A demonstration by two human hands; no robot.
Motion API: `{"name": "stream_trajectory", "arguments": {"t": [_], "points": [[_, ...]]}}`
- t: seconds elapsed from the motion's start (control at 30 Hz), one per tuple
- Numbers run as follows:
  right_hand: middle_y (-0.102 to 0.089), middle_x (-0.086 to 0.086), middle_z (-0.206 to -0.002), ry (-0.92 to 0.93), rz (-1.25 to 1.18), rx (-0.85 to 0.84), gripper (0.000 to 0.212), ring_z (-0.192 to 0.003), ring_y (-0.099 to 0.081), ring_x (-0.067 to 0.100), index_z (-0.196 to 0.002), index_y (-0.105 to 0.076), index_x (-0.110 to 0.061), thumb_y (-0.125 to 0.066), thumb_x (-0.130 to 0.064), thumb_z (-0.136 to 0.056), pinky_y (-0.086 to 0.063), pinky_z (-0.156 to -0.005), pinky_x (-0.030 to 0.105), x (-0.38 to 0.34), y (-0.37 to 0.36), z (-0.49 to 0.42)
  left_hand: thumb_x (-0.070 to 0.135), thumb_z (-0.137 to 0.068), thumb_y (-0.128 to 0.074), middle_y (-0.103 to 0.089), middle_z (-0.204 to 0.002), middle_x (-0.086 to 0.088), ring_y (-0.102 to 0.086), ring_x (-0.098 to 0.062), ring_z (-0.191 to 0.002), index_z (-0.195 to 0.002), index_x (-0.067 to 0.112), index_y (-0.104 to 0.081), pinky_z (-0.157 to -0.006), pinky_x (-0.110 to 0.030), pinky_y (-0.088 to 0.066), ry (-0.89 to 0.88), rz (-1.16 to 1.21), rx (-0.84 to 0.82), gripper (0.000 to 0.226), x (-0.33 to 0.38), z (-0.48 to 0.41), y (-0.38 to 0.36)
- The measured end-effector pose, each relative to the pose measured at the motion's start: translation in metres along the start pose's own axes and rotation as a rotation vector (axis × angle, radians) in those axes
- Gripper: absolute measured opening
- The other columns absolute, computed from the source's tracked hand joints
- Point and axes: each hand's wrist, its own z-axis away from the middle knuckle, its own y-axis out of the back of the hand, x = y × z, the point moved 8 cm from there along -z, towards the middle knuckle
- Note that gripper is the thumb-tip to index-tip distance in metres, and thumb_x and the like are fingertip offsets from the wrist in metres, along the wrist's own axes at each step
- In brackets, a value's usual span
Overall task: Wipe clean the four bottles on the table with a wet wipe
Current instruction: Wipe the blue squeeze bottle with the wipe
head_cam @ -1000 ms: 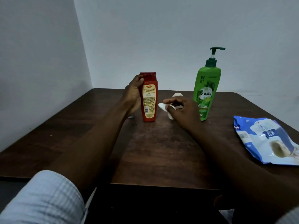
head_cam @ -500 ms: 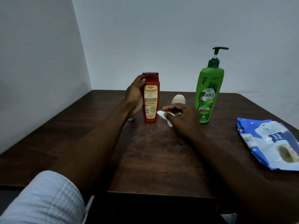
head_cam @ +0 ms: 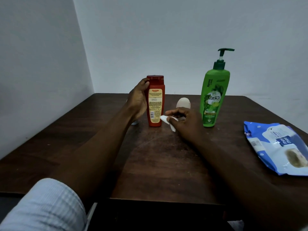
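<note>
Red bottle (head_cam: 155, 100), green pump bottle (head_cam: 214, 97), white wipe (head_cam: 166, 121), blue-white packet (head_cam: 278, 147), checked sleeve (head_cam: 43, 207).

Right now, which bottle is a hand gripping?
The red bottle: the left hand grips its side. The green pump bottle stands free; the right hand holds the wipe.

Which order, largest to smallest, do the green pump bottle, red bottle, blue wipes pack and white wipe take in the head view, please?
1. blue wipes pack, but it lies nearest the camera, so its lead is unsure
2. green pump bottle
3. red bottle
4. white wipe, partly covered
</note>
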Motion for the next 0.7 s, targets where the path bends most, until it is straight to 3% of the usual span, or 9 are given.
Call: {"name": "stream_trajectory", "arguments": {"t": [0.13,0.33,0.47,0.57,0.7], "points": [[-0.075,-0.009,-0.092,0.018,-0.008,-0.003,0.017,-0.089,-0.064,-0.011,-0.099,-0.079,-0.016,-0.077,-0.010,-0.083,-0.042,-0.074,-0.003,-0.001,0.000,0.000,0.021,-0.105,-0.034,-0.074,-0.093,-0.002,-0.070,-0.022,-0.094,-0.114,0.015,-0.062,-0.093,-0.045,-0.053,-0.019,0.002,0.027,0.030,0.004,0.000,0.000],[-0.074,-0.012,-0.091,0.020,-0.012,0.004,0.017,-0.088,-0.065,-0.008,-0.098,-0.079,-0.017,-0.076,-0.010,-0.083,-0.045,-0.074,0.000,-0.001,0.002,-0.001,0.021,-0.104,-0.037,-0.068,-0.114,-0.008,-0.064,-0.025,-0.107,-0.129,0.013,-0.061,-0.088,-0.040,-0.055,-0.032,-0.054,0.074,0.036,0.009,-0.003,0.006],[-0.073,-0.014,-0.088,0.016,-0.007,0.010,0.017,-0.088,-0.065,-0.009,-0.098,-0.079,-0.017,-0.076,-0.010,-0.083,-0.043,-0.072,-0.002,-0.002,0.001,0.000,0.013,-0.100,-0.046,-0.067,-0.117,-0.006,-0.063,-0.023,-0.109,-0.133,0.012,-0.057,-0.089,-0.037,-0.054,-0.040,-0.135,0.029,0.035,0.015,-0.002,0.003],[-0.071,-0.017,-0.086,0.016,-0.011,0.011,0.016,-0.086,-0.064,-0.013,-0.097,-0.080,-0.018,-0.076,-0.011,-0.083,-0.042,-0.072,-0.003,-0.004,0.002,0.001,-0.002,-0.092,-0.057,-0.066,-0.125,-0.006,-0.063,-0.025,-0.116,-0.133,0.017,-0.057,-0.097,-0.045,-0.054,-0.054,-0.216,0.004,0.045,0.016,-0.002,0.005],[-0.072,-0.016,-0.087,0.024,-0.017,0.005,0.016,-0.087,-0.064,-0.011,-0.098,-0.079,-0.018,-0.076,-0.011,-0.083,-0.044,-0.073,-0.001,-0.005,0.002,0.001,-0.003,-0.090,-0.062,-0.065,-0.128,-0.005,-0.062,-0.024,-0.120,-0.126,0.025,-0.060,-0.101,-0.053,-0.051,-0.075,-0.263,0.012,0.046,0.016,-0.004,0.007]]}}
